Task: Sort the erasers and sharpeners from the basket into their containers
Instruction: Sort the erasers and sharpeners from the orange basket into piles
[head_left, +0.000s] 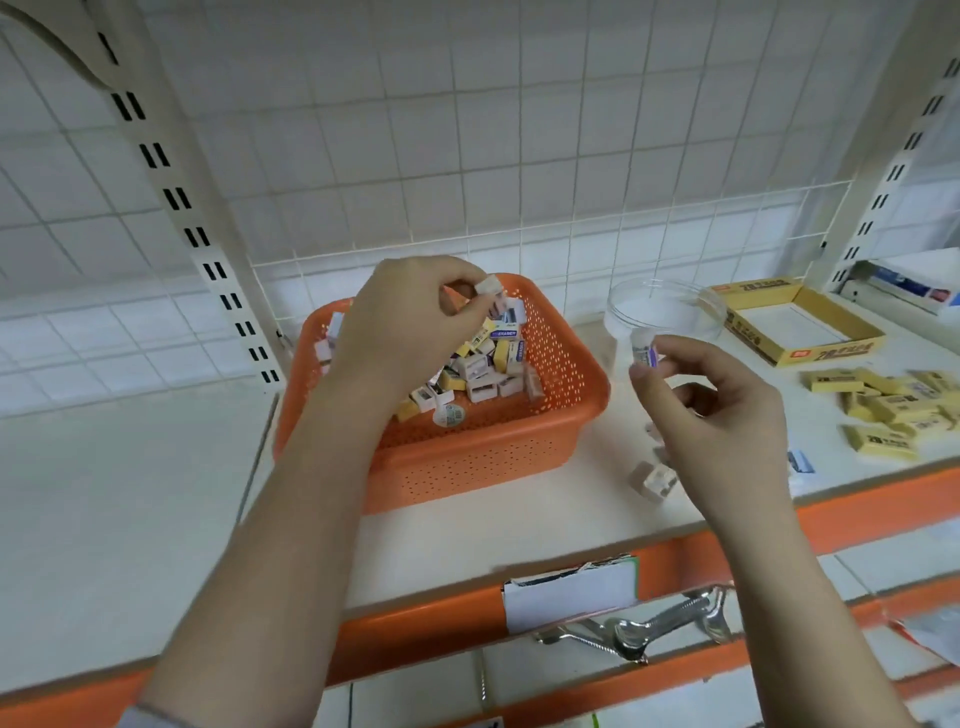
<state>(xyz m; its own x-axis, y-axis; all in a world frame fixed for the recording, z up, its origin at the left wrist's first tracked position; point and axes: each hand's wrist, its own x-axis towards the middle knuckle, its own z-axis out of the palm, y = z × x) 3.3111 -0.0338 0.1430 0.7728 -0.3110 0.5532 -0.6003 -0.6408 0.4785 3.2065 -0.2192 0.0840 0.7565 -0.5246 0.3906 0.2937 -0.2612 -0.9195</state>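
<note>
Orange basket (467, 457) of mixed erasers and sharpeners at frame centre, left hand (405, 332) pinching a small white piece (489, 286) above it, right hand (727, 415) pinching a purple-labelled piece (645, 355) beside clear container (665, 312); mid-sort, next likely a drop inside.

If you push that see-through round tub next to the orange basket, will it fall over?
Probably not. The clear tub looks wide and low, so it should slide rather than tip. It seems empty and thin-walled, so likely light and quick to skid on the smooth white shelf.

Metal hooks (644, 623), perhaps, below shelf (130, 493)
</note>
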